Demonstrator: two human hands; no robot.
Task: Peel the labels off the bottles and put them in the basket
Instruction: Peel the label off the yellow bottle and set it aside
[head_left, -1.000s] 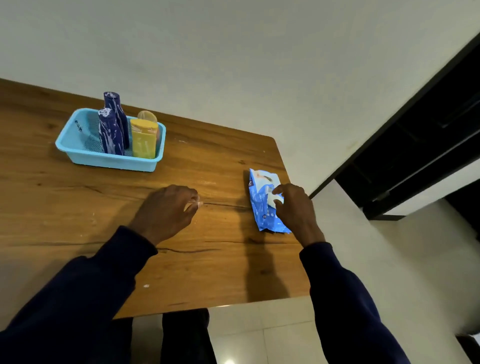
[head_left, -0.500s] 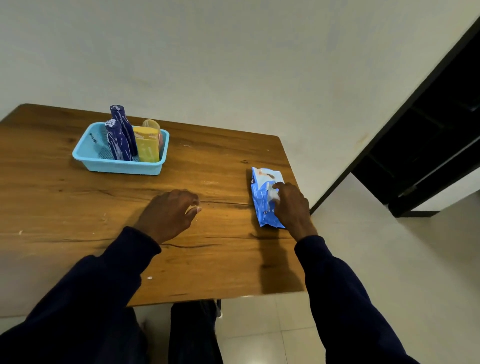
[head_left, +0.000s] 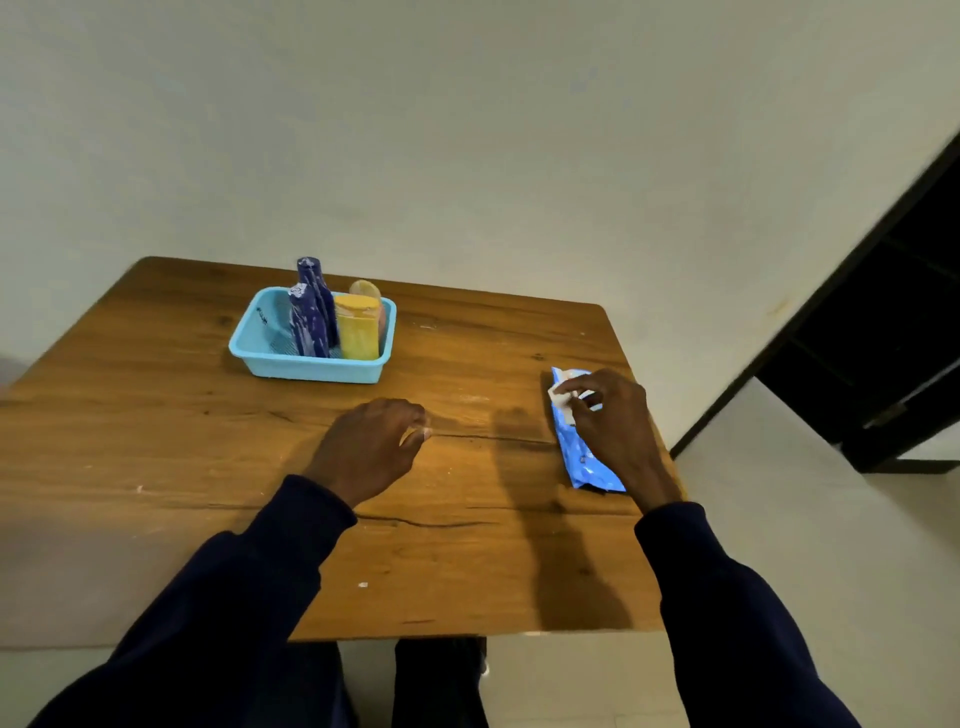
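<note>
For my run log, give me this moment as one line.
right hand: pinching white wipe at blue wipes pack | left hand: curled over table | basket: bottles inside

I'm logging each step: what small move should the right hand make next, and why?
Probably draw the white sheet clear of the blue pack. The right hand pinches the sheet at the pack's far end, and it looks only partly out. The pack lies flat on the table and the left hand rests apart from it, so a slow pull seems wise.
</note>
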